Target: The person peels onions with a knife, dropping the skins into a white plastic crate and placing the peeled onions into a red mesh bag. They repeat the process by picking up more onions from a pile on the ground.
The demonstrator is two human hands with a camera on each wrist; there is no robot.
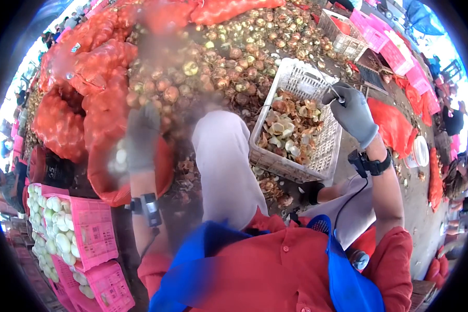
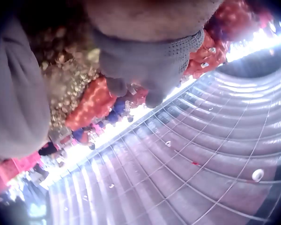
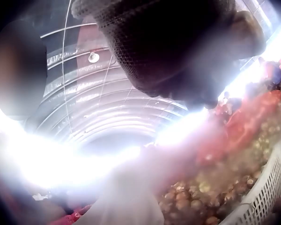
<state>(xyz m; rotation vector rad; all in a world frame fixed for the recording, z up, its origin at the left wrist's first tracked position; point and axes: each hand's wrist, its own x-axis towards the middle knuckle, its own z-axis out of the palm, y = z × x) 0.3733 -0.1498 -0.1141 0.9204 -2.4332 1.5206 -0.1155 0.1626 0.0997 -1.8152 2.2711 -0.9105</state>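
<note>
My left hand (image 1: 143, 138), in a grey glove, stretches forward over the near edge of the onion heap (image 1: 171, 93). Its fingers look fairly straight in the blurred head view. Beneath it stands a round red basin (image 1: 164, 174) with white peeled onions (image 1: 120, 157) in it. On the other side, my gloved right hand (image 1: 354, 115) is raised over the far right corner of a white plastic crate (image 1: 330, 153), fingers curled round a small knife (image 1: 336, 93). Its thin blade points up and left. Onion skins (image 1: 291, 127) lie in the crate.
Full red mesh sacks (image 1: 101, 67) lean at the left. Pink crates (image 1: 96, 229) of peeled onions stand at lower left. A second white crate (image 1: 343, 39) and more pink crates (image 1: 395, 49) stand at the far right, with a white bucket (image 1: 417, 152) nearer.
</note>
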